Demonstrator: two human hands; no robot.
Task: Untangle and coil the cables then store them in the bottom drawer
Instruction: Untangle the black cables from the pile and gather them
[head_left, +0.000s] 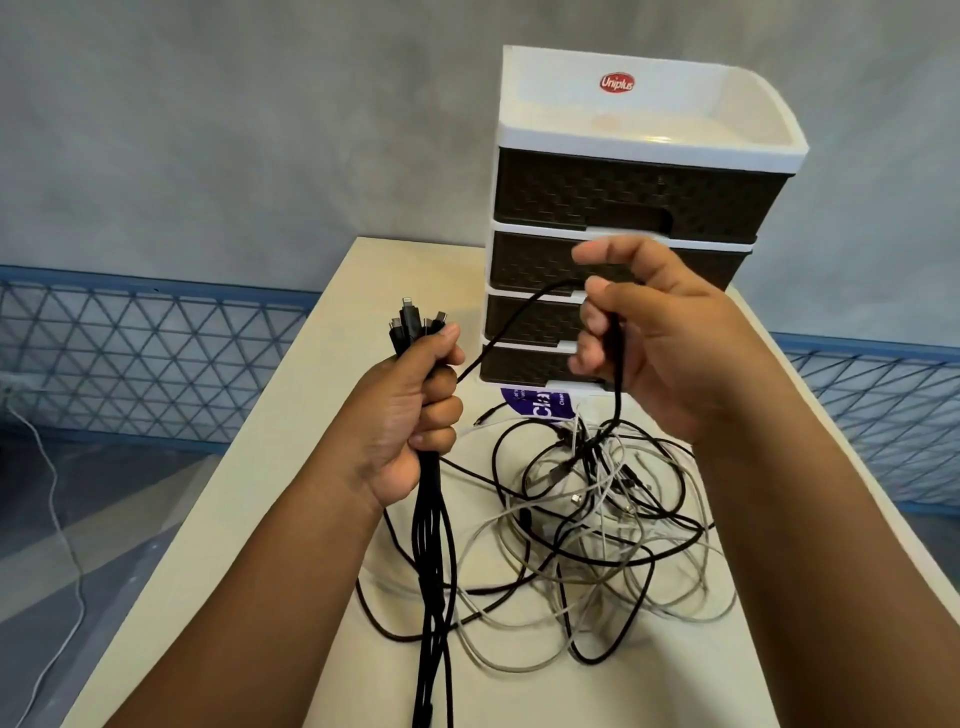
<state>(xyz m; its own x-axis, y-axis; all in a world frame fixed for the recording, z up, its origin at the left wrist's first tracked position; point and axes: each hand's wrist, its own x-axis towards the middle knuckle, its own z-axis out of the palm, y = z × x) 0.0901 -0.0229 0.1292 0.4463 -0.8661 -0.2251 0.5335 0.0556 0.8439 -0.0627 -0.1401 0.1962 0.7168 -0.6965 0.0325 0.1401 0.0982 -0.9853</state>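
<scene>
Untangling step, coiling not begun. Left hand (415, 415) fists a bundle of black cables (431, 545), plug ends sticking up above the fist, lengths hanging down off the table (291, 467). Right hand (649, 338) curls its fingers round one black cable (524, 317) arcing over from the left fist and dropping into the tangle (597, 519) of black and white leads before the drawer unit (623, 208). Bottom drawer (524, 366) looks closed. Likely next: draw that strand free of the knot.
</scene>
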